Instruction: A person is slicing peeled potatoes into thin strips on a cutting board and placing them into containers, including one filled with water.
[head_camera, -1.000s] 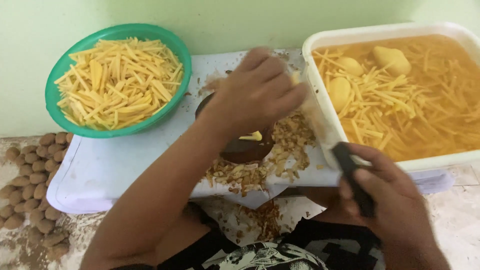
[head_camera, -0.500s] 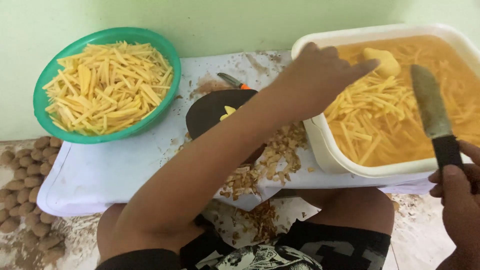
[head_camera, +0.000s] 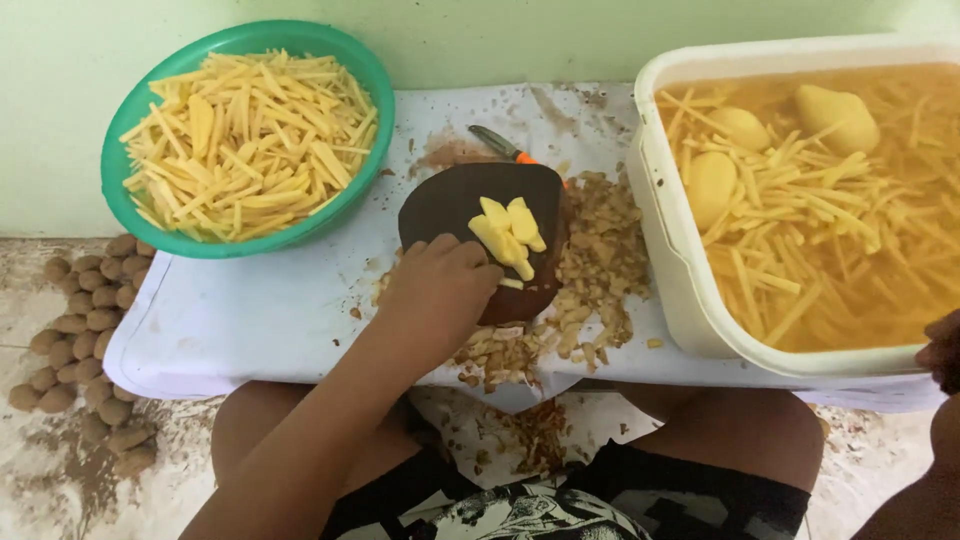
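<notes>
My left hand (head_camera: 440, 290) rests knuckles up on a dark brown cutting board (head_camera: 455, 195), its curled fingers pressed against a few pale yellow potato slices (head_camera: 510, 230) stacked on the board. Only a sliver of my right hand (head_camera: 942, 352) shows at the right edge, beside the white tub (head_camera: 662, 210); what it holds is out of view. The tub holds cloudy water, cut potato strips and three peeled potatoes (head_camera: 838, 115).
A green bowl (head_camera: 378, 95) heaped with potato strips (head_camera: 245, 140) stands at the back left of the white-covered table (head_camera: 250, 315). Brown peelings (head_camera: 600, 250) lie beside the board, with an orange-handled peeler (head_camera: 500, 145) behind it. Small unpeeled potatoes (head_camera: 80, 320) lie on the floor at left.
My left hand reached to the tub and has come back to the board, where potato slices now lie. My right hand with the knife swung right, and the knife has left the view.
</notes>
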